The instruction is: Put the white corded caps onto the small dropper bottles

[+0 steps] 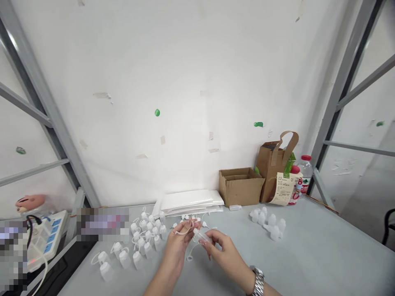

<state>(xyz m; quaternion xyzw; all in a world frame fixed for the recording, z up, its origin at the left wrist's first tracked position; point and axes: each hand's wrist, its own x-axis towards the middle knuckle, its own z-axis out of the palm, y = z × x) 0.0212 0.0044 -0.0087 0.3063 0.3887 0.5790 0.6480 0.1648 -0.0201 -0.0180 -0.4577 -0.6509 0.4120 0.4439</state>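
Observation:
A small translucent plastic bottle [202, 237] is pinched between the thumb and fingers of my right hand [222, 248], its neck tilted toward the left. My left hand [179, 241] closes on a white strapped cap [184, 232], its loop showing across the fingers. Another white cap strap with a ring end [189, 257] hangs or lies just below, between the hands. To the left stand several small white bottles [147, 249] with strapped caps. More loose white caps [205, 224] lie behind my fingers, partly hidden by them.
Several uncapped-looking white bottles [274, 233] lie on the grey table [308, 263] at right. Behind are a stack of white envelopes [191, 201], a cardboard box [242, 193], a paper bag [268, 172] and a water bottle [305, 170]. A power strip [51, 240] is at far left.

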